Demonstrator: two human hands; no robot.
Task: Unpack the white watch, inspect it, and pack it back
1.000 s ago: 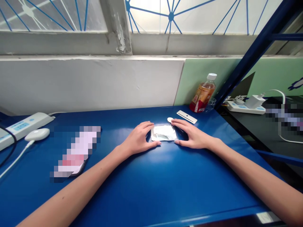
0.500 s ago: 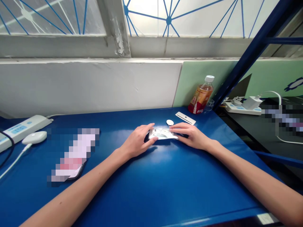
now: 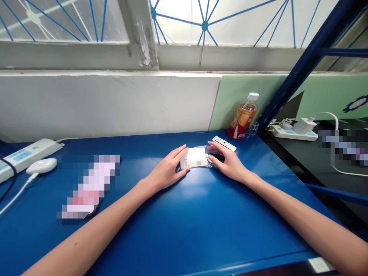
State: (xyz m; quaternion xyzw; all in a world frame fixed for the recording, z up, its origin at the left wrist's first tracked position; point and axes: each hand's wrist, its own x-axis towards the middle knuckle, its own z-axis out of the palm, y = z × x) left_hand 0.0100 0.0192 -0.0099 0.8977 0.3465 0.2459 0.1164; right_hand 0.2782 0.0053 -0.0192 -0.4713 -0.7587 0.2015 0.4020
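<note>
A small clear plastic packet (image 3: 197, 157) with a white printed label lies on the blue desk between my hands. My left hand (image 3: 169, 166) is closed on its left end, with the thumb at the near edge and fingers at the far edge. At the right end, my right hand (image 3: 228, 163) has its thumb and fingertips curled against the packet. A small white piece (image 3: 207, 156) shows by the right thumb tip; its kind is unclear. Just behind the right fingers lies a flat white card strip (image 3: 224, 143), partly covered by them.
On the blue desk (image 3: 184, 230), a phone (image 3: 96, 188), a white mouse-shaped device (image 3: 41, 166) with a cable and a power strip (image 3: 28, 155) lie to the left. A drink bottle (image 3: 243, 117) stands at the back right, beside a blue metal post (image 3: 287, 88).
The packet's shiny face has given way to a flatter view of its white label. The white disc behind it no longer shows on the desk. My right hand has shifted slightly left.
</note>
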